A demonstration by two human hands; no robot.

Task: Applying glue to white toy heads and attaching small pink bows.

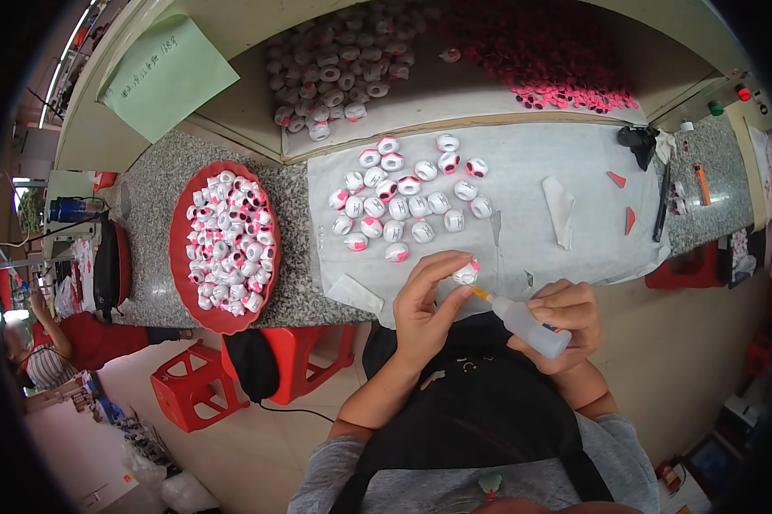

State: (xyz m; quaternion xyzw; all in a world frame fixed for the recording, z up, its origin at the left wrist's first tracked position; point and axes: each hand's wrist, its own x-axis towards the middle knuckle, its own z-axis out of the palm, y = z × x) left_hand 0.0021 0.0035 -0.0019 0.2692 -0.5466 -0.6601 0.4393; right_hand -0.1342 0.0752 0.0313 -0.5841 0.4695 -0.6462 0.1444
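Observation:
Between the thumb and forefinger of my left hand (422, 308) is a small rounded white plastic piece with pink on it (466, 274). My right hand (572, 315) is wrapped round a translucent squeeze bottle (523, 324). The bottle tilts, and its orange nozzle (480, 293) points at the piece, close to my left thumb. Whether the tip touches the piece I cannot tell. Beyond my hands, several similar white pieces (418, 206) lie in loose rows on a white paper sheet (523, 154).
On the left, a red scalloped tray (180, 257) is heaped with white and pink pieces. The shelf behind holds piled white pieces (339, 64) and pink parts (566, 68). Paper scraps (559, 210), a black pen (662, 204) and an orange cutter (701, 183) lie to the right. Red stools (189, 390) stand below left.

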